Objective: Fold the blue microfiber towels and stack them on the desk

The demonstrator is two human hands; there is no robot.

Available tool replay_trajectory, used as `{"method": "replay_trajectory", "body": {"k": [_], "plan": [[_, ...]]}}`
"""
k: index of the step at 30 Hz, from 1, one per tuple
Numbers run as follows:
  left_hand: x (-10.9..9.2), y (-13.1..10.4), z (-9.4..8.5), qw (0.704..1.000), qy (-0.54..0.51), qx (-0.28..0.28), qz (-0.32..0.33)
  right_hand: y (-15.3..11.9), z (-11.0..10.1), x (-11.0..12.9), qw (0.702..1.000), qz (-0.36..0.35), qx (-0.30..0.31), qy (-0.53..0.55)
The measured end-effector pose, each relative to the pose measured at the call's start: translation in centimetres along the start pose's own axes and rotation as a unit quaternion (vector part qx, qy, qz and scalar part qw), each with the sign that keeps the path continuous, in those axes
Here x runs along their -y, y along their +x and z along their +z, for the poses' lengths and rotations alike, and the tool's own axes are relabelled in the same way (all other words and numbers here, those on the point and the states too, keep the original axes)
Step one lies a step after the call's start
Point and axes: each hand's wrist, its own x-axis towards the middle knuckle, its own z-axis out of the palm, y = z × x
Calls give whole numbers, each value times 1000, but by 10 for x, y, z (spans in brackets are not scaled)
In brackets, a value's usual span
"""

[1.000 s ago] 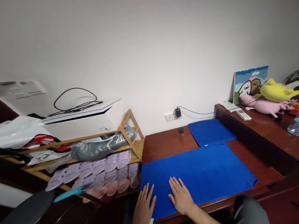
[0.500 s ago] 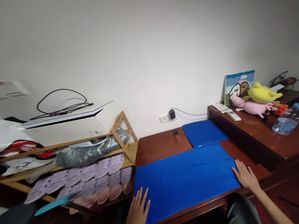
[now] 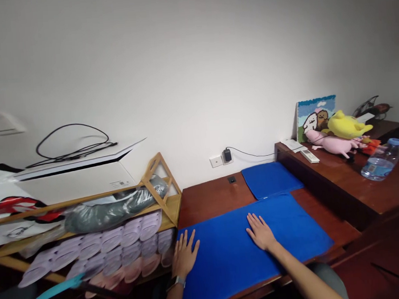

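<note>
A blue cloth [image 3: 227, 257] lies spread out over the front of the brown wooden desk [image 3: 206, 199]. My left hand [image 3: 185, 255] rests on the cloth's left edge with its fingers apart; a watch is on that wrist. Palm down on the middle of the cloth, near its far side, lies my right hand [image 3: 261, 231], fingers stretched out and holding nothing. Behind the large cloth is a second, folded blue cloth [image 3: 271, 179], its front edge close to the large one.
At left stands a wooden rack [image 3: 161, 184] with lilac slippers [image 3: 123, 237] and a white box [image 3: 75, 183]. A charger [image 3: 227, 155] sits in the wall socket. The raised right surface bears a water bottle [image 3: 380, 162], plush toys [image 3: 344, 125] and a remote [image 3: 309, 156].
My right hand has moved left from the cloth's right edge to its middle. My left hand has shifted slightly farther up the left edge. The cloth's near right corner now reaches farther right.
</note>
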Motion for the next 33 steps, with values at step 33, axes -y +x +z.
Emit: {"method": "replay_trajectory", "body": {"k": [33], "plan": [[35, 26, 25, 1000, 13, -14, 17, -19, -39, -246, 962, 255, 1, -98]]}}
